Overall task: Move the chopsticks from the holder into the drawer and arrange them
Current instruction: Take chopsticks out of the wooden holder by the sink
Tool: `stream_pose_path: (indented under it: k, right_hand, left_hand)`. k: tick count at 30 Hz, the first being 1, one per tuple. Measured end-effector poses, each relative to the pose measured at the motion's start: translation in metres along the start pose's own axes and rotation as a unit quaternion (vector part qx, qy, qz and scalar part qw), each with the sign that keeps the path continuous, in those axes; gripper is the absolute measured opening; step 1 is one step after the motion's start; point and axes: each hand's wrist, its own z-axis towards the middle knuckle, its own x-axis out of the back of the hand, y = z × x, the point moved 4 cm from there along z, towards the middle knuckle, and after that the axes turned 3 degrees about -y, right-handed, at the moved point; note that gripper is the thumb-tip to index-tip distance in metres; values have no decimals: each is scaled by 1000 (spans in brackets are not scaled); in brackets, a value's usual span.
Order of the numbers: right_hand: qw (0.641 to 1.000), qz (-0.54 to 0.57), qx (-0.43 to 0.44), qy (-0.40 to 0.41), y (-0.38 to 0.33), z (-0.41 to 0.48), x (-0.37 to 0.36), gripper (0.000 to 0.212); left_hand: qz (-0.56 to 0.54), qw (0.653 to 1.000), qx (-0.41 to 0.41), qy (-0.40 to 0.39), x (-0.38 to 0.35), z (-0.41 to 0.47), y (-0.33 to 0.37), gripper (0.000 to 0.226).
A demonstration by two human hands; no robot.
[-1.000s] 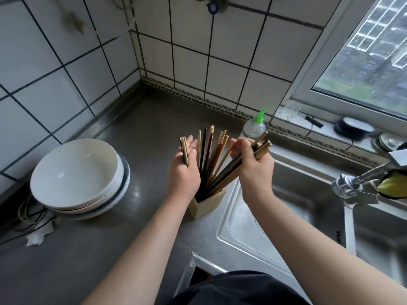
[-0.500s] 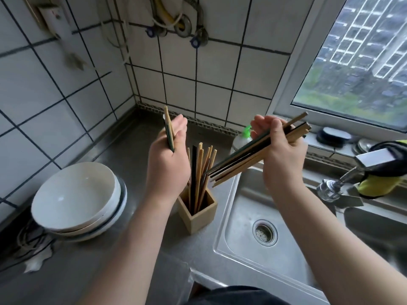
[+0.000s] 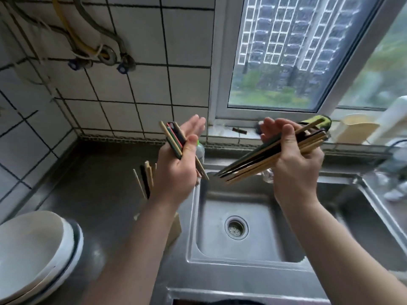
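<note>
Both hands were raised above the square stainless-steel sink basin (image 3: 242, 219), each carrying chopsticks, higher than half a second before. Left hand (image 3: 176, 170), over the basin's left rim: thumb pinching a small bundle of dark, red-and-green-striped and pale wooden chopsticks (image 3: 174, 139) against the palm, fingers stretched out. Right hand (image 3: 295, 164), above the basin's far right corner: fingers curled closed round a larger sheaf of black and tan chopsticks (image 3: 259, 161), tips fanning down and left toward the left hand.

Remaining stock: a few pale and black chopsticks (image 3: 146, 178) upright in the tan wooden box holder (image 3: 174, 230), left of the basin, mostly hidden behind the left forearm. Earlier both hands worked at the holder; they had lifted clear, so two batches are judged out and ready to be carried.

Drawer: not in view.

Clearances: open air over the basin between the hands; tiled wall and window ledge close beyond it; stacked white ceramic bowls (image 3: 33, 256) well left of the basin, clear of the likely path.
</note>
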Motion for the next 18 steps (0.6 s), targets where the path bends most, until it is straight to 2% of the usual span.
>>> stream_pose_path:
  k: [6,11,14,18]
  right_hand:
    - [994,-59,17,92,-37,-23,102,21]
    - [978,-135,25,155,-85,-62,202,21]
    - [963,-185,31,191,-117,-93,269,23]
    - [951,-168,45,256,-157,-140,363,25]
  left_hand:
    - [-91,989,53,-106,-97,-26,-21,33]
    - [-116,970,94,-193,-196,-83,-25,34]
    - [-108,957,114,-244,-258,-130,-23,36]
    - [-79,943,121,-300,-343,-200,-20,34]
